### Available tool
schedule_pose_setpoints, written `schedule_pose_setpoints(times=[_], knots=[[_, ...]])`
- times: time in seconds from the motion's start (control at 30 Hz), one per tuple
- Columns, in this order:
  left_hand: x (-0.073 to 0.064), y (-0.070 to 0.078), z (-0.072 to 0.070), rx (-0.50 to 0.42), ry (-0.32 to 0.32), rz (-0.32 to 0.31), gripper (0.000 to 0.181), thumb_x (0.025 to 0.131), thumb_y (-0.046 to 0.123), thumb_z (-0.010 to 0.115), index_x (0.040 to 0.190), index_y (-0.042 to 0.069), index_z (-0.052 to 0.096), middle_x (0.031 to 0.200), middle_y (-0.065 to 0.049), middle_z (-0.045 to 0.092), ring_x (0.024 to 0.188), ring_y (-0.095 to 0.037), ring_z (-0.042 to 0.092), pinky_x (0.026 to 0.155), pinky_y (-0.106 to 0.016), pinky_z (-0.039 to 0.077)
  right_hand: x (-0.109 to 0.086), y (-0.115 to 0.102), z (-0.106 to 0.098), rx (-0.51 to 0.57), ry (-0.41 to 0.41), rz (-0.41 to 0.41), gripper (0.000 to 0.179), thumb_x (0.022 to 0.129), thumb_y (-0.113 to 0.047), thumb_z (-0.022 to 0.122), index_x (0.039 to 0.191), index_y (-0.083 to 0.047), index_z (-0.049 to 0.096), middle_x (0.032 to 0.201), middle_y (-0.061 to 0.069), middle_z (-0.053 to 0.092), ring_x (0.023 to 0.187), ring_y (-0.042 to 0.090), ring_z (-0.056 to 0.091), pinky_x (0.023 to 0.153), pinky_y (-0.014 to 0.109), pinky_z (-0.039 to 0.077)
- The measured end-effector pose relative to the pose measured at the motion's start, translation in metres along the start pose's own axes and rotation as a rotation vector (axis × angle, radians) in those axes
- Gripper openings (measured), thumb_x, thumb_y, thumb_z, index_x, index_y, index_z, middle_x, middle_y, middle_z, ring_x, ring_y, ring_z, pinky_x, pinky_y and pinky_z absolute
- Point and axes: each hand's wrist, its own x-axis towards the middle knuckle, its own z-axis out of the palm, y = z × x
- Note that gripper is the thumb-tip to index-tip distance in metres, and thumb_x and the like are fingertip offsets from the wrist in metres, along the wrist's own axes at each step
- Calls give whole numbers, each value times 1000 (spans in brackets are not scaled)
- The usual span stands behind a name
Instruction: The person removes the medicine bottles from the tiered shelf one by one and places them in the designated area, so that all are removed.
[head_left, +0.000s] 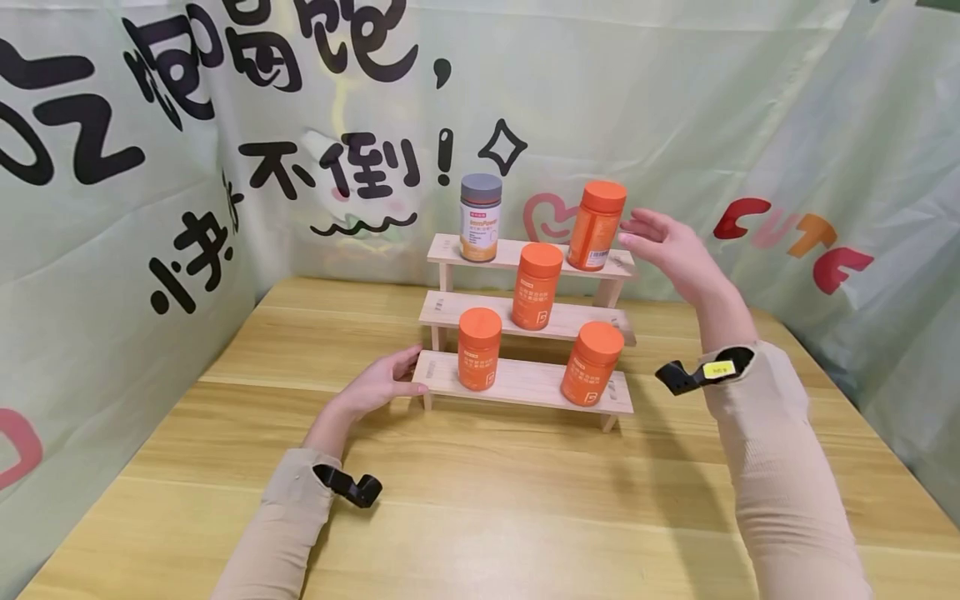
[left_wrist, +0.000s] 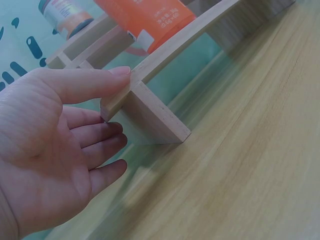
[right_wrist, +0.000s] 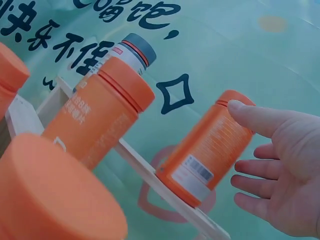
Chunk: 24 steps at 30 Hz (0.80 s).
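Observation:
A three-tier wooden display stand (head_left: 525,379) stands on the table. My left hand (head_left: 378,383) holds the left end of its lowest tier; in the left wrist view the thumb lies on the board's end and the fingers sit round behind it. My right hand (head_left: 671,254) is raised beside the top-tier orange bottle (head_left: 597,227), its fingers loosely extended. In the right wrist view the thumb overlaps that bottle's cap, and its barcode label faces outward. A grey-capped white bottle (head_left: 480,221) stands at the top left.
One orange bottle (head_left: 536,287) is on the middle tier. The bottom tier carries a left orange bottle (head_left: 480,350) and a right orange bottle (head_left: 592,367). A printed cloth backdrop (head_left: 675,100) hangs behind the wooden table (head_left: 487,517). Each wrist wears a black camera mount.

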Motion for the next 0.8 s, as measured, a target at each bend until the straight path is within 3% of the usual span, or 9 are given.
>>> schedule_pose_setpoints(times=[0.23,0.43,0.8], knots=[[0,-3,0,3,8,-9,82,84,7,65,143,-11,12,147,-29,20,134,-39,23,110,-46,20,23,-14,13,70,48,8,76,89,-34,61,149,-10,20,142,16,37,127,28,37,107,45,30],[0,-4,-1,-11,6,-6,82,84,6,65,144,-10,11,147,-28,20,134,-38,23,110,-46,20,31,-18,21,90,57,21,65,89,-26,63,143,-7,33,133,15,45,117,27,44,102,45,36],[1,-2,0,-17,2,4,80,85,5,64,143,-12,11,146,-29,23,133,-38,26,109,-46,22,30,-15,21,-11,111,7,61,88,-30,63,138,-4,38,128,15,47,113,27,46,100,45,38]])
